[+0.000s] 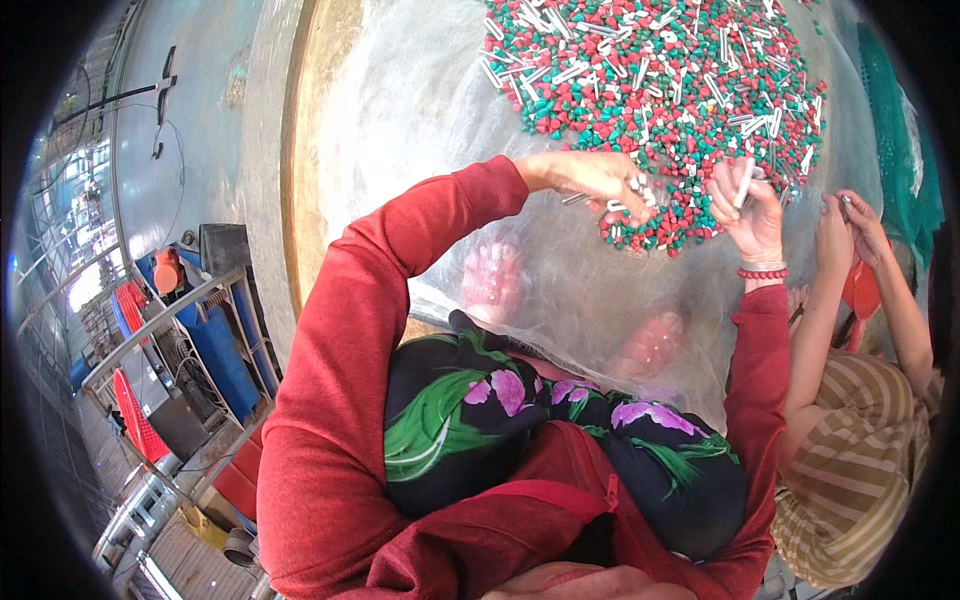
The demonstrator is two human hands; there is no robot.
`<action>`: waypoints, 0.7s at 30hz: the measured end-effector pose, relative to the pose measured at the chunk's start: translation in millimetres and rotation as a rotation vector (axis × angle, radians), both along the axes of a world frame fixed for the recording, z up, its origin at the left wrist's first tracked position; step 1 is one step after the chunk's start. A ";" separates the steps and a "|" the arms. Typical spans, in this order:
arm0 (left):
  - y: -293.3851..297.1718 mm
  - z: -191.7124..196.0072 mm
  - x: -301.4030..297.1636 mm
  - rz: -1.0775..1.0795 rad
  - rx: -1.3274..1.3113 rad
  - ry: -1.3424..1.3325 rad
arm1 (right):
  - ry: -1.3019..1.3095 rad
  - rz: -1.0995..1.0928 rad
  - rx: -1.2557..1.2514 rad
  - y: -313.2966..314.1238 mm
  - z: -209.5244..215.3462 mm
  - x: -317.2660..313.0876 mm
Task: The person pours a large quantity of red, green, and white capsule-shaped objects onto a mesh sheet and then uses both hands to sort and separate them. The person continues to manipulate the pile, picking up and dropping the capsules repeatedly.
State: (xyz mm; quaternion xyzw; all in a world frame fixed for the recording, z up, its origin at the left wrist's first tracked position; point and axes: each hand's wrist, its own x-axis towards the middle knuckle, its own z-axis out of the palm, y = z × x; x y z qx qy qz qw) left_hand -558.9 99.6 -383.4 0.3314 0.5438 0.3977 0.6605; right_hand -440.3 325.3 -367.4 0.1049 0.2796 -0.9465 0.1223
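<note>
A broad pile of small red, green and white pieces (590,110) lies on a sheer whitish sheet (400,130), with pale sticks (716,90) scattered through it. Over the pile's near left edge, my left hand (592,178) is closed with its fingers curled round some small white pieces (638,186). A thin grey stick (574,199) pokes out beneath that palm. At the near right edge of the pile, my right hand (752,215) is raised, somewhat blurred, with a white stick (744,182) upright in its fingers.
To my right, a co-worker's hands (848,225) are close together, near a red object (860,290) and green netting (900,130). The sheet drapes toward my lap over a wooden-edged surface (300,150). Metal frames and blue panels (215,350) stand at left.
</note>
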 end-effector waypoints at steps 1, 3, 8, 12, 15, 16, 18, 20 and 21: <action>-1.3 -15.4 5.7 -0.083 -0.002 0.155 | 0.102 -0.011 -0.053 -2.0 7.0 -3.7; -4.4 -59.0 22.6 -0.223 0.264 0.848 | 0.127 0.038 -0.019 10.5 14.2 -2.4; -17.7 -73.6 49.2 -0.363 0.427 1.325 | -0.211 0.137 0.787 33.1 8.7 10.7; -16.8 -68.5 54.5 -0.411 0.420 1.396 | -0.340 0.380 1.942 25.1 -40.7 44.5; 0.6 -65.0 48.0 -0.450 0.301 1.327 | -0.509 0.508 2.303 18.9 -46.9 71.7; -7.0 -60.8 41.3 -0.458 0.185 1.292 | -0.520 0.556 2.282 9.7 -54.3 67.9; -17.5 -49.7 22.6 -0.347 -0.053 1.233 | -0.297 0.563 2.172 -4.4 -56.8 58.4; -13.5 -45.1 -0.1 -0.161 -0.014 1.166 | -0.163 0.455 2.044 -7.3 -55.2 54.7; -16.4 -44.2 -10.9 -0.027 0.096 1.123 | -0.217 0.392 1.721 -10.8 -51.9 46.5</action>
